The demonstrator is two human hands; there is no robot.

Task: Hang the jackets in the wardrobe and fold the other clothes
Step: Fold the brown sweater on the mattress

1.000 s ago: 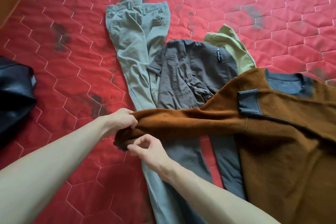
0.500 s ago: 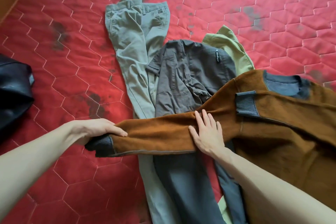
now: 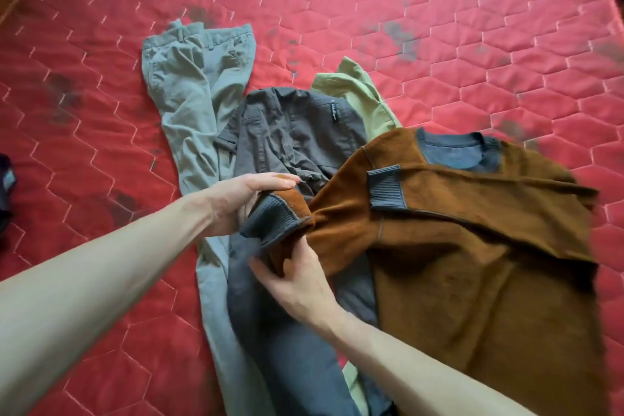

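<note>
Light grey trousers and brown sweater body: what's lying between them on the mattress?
In the head view, the dark grey jacket lies between the light grey trousers and the brown sweater.

Two bare forearms, no sleeves, left hand (image 3: pixel 248 203), right hand (image 3: pixel 297 284), no rings

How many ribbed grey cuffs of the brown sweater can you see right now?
2. One ribbed grey cuff is at the sleeve end, held between the left hand and right hand. The other grey cuff lies across the brown fleece sweater, below its collar.
</note>
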